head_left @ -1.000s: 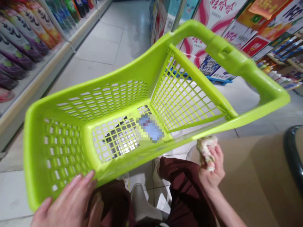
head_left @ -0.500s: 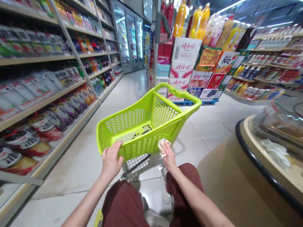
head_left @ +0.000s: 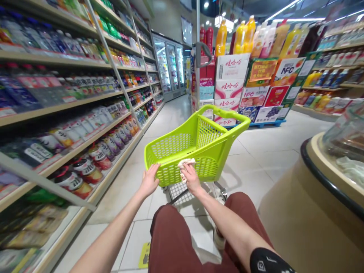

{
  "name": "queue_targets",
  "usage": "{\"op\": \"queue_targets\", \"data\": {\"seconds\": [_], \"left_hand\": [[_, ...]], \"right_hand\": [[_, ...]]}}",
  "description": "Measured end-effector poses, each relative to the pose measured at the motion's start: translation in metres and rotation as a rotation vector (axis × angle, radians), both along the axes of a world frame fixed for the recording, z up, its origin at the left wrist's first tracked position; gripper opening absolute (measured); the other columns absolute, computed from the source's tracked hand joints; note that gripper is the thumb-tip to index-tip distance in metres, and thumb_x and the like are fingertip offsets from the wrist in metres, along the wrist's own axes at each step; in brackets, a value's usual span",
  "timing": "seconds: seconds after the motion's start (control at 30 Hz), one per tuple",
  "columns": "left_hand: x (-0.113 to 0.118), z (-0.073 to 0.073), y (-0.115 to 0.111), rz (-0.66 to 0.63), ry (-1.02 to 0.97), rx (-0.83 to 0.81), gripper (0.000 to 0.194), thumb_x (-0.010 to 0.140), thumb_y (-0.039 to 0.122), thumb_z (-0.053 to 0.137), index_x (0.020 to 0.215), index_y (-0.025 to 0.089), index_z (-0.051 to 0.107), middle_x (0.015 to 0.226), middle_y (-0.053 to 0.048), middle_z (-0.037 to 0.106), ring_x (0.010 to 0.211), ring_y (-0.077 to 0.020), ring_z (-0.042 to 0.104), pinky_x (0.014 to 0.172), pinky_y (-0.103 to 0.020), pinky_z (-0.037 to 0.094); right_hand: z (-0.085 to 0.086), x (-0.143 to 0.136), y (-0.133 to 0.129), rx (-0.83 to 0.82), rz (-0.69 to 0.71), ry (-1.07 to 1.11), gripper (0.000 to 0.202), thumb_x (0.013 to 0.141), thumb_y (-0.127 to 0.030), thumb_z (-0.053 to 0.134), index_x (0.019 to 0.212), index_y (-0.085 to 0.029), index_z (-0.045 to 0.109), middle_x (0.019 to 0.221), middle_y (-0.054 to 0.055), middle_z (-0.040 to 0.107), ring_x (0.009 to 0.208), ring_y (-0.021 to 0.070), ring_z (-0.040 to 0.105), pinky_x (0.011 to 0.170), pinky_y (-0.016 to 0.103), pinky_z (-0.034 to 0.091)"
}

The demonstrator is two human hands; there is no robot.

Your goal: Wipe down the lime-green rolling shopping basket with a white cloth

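A lime-green shopping cart [head_left: 182, 141] with perforated plastic sides stands in front of my knees, its handle toward the right. My left hand [head_left: 150, 181] rests on the near side's rim at the cart's left end, fingers hooked over the edge. In my right hand [head_left: 191, 179] is a crumpled white cloth [head_left: 186, 163], pressed against the outside of the near side wall, around the middle. The fingertips lie over the cloth. No goods show inside the basket.
Shelves of bottled drinks [head_left: 93, 132] line the left. Stacked drink cartons [head_left: 231, 81] with bottles on top stand behind the cart. A rounded beige counter [head_left: 284, 189] is close on the right. Glass-door fridges [head_left: 170, 68] stand far back. A yellow floor sticker [head_left: 144, 254] lies near my left knee.
My right hand with the cloth has moved left along the cart's side, from near the handle end to the middle. My left hand stays at the rim. The view has shifted, showing more left shelving.
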State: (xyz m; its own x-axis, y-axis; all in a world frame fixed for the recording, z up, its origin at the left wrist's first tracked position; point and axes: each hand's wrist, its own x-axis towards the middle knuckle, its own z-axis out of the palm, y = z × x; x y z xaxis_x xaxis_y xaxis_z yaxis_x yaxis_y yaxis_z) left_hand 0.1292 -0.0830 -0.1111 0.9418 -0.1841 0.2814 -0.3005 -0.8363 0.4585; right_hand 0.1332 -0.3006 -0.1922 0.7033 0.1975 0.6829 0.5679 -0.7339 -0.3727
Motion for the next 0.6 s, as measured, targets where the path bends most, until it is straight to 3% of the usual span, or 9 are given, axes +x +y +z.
{"op": "queue_targets", "data": {"seconds": [0.1,0.2,0.3,0.37,0.47,0.6], "left_hand": [[-0.003,-0.007,0.012,-0.034,-0.001,-0.096,0.067,0.059,0.007,0.040,0.124,0.020,0.041,0.134,-0.005,0.041,0.129,-0.0220,0.026,0.107,-0.044,0.023],[0.000,-0.006,0.021,0.015,0.082,-0.177,0.064,0.060,0.006,0.039,0.123,0.022,0.043,0.132,-0.003,0.044,0.127,-0.0213,0.029,0.107,-0.046,0.020],[0.004,-0.004,0.024,0.025,0.153,-0.282,0.066,0.061,0.005,0.037,0.125,0.021,0.039,0.130,-0.004,0.046,0.124,-0.0191,0.035,0.107,-0.044,0.022],[0.005,-0.002,0.025,-0.017,0.179,-0.364,0.070,0.061,0.003,0.035,0.129,0.018,0.031,0.130,-0.006,0.046,0.123,-0.0166,0.037,0.105,-0.038,0.028],[0.003,0.001,0.023,-0.027,0.189,-0.335,0.074,0.060,0.001,0.035,0.131,0.018,0.027,0.130,-0.007,0.046,0.123,-0.0167,0.037,0.106,-0.039,0.026],[-0.006,0.006,0.016,0.059,0.160,-0.059,0.068,0.061,0.001,0.034,0.126,0.022,0.036,0.133,-0.005,0.042,0.126,-0.0216,0.031,0.106,-0.054,0.011]], "right_hand": [[-0.005,-0.013,-0.002,-0.172,0.087,0.051,0.034,0.078,-0.007,0.047,0.107,-0.020,0.059,0.123,0.010,0.051,0.120,0.0236,0.037,0.093,0.045,0.035],[0.021,-0.015,0.006,-0.196,0.112,-0.025,0.034,0.080,-0.012,0.048,0.112,-0.021,0.056,0.125,0.009,0.050,0.120,0.0236,0.036,0.097,0.048,0.029],[0.052,-0.008,0.032,-0.169,0.122,-0.141,0.033,0.083,-0.019,0.047,0.116,-0.021,0.053,0.129,0.007,0.045,0.124,0.0235,0.030,0.101,0.048,0.023],[0.059,-0.002,0.052,-0.224,0.182,-0.166,0.031,0.085,-0.020,0.045,0.115,-0.021,0.053,0.129,0.006,0.046,0.123,0.0228,0.031,0.100,0.047,0.025],[0.037,0.001,0.066,-0.356,0.283,-0.155,0.028,0.086,-0.019,0.045,0.111,-0.019,0.056,0.125,0.005,0.050,0.119,0.0223,0.036,0.099,0.046,0.029],[-0.008,-0.009,0.052,-0.469,0.321,-0.114,0.026,0.083,-0.017,0.050,0.108,-0.015,0.057,0.116,0.008,0.057,0.115,0.0228,0.042,0.093,0.043,0.038]]}}
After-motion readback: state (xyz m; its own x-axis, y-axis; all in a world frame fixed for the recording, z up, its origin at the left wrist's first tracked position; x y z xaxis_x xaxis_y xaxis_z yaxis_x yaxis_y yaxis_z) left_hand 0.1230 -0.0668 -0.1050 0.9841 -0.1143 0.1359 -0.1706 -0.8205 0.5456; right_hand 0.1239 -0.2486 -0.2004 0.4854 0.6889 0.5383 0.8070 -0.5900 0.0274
